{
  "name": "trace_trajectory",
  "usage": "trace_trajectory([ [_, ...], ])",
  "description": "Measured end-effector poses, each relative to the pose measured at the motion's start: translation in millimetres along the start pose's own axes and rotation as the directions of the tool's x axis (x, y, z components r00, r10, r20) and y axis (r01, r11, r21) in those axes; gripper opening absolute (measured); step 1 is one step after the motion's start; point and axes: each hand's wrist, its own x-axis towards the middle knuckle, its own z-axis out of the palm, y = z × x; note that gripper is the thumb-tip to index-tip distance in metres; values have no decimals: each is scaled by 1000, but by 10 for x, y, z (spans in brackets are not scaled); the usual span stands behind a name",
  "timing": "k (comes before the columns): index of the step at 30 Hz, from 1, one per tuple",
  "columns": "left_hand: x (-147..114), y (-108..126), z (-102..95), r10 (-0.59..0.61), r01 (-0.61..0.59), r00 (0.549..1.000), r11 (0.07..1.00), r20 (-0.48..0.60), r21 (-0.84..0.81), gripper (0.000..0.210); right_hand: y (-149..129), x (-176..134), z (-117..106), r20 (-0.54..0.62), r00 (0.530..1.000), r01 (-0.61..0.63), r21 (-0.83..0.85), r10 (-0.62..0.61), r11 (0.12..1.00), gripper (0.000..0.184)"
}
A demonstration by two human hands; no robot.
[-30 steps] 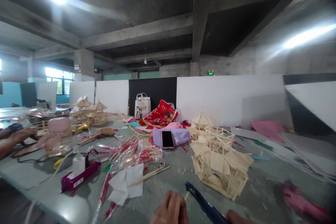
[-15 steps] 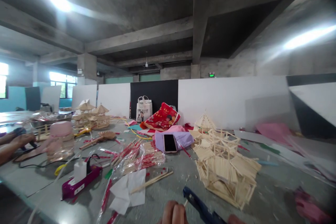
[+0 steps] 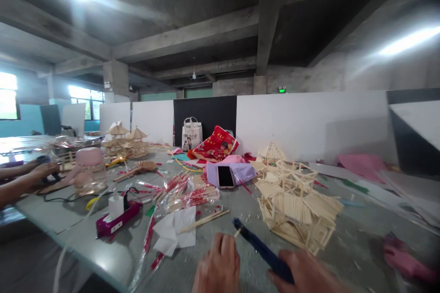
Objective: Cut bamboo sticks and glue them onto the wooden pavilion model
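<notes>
My left hand (image 3: 219, 263) is closed on a thin wooden stick (image 3: 237, 232), whose short end sticks out past the fingers. My right hand (image 3: 298, 271) grips a long, narrow dark blue hand tool (image 3: 263, 252); its exact kind is unclear. The tool's far end meets the tip of the stick or lies right beside it. Just beyond the right hand stands a model pavilion built of wooden sticks (image 3: 300, 219). Loose wooden sticks (image 3: 206, 220) rest partly on white paper (image 3: 186, 234), ahead and to the left of my left hand.
A purple power strip (image 3: 118, 225), plastic-wrapped sticks (image 3: 192, 194) and a phone (image 3: 226, 177) on purple cloth lie on the table. A pink-lidded jar (image 3: 89, 171) is at left, near another person's hands (image 3: 46, 171). A blurred pink object (image 3: 409, 256) lies far right.
The view has tilted down, so both hands show more fully and sit higher in the picture. The stick and blue tool remain together at their tips.
</notes>
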Motion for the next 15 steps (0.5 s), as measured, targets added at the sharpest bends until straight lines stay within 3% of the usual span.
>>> trace_trajectory([
  [2,38,-66,-41,-16,17,999,999,32,-43,22,-108,56,-124,7,1000,-5,58,4,998,25],
  [3,57,-109,-67,-34,36,998,998,43,-58,21,-158,86,-189,67,997,-42,134,33,990,25],
  [6,110,-273,-181,-148,157,987,978,68,-141,16,-278,179,-325,395,919,-168,383,4,908,36],
  [8,134,-391,-279,-292,316,948,912,129,-260,10,-343,241,-314,394,919,-141,332,-1,933,39],
  [11,149,-510,-412,-492,600,800,635,344,-487,12,-474,338,-120,138,990,-7,21,4,1000,37],
  [13,154,-532,-464,-501,692,708,350,498,-632,21,-593,402,68,59,998,11,-113,-4,994,36],
  [15,163,-518,-476,-445,702,661,80,604,-708,26,-704,449,217,40,999,-7,-162,14,987,37],
])
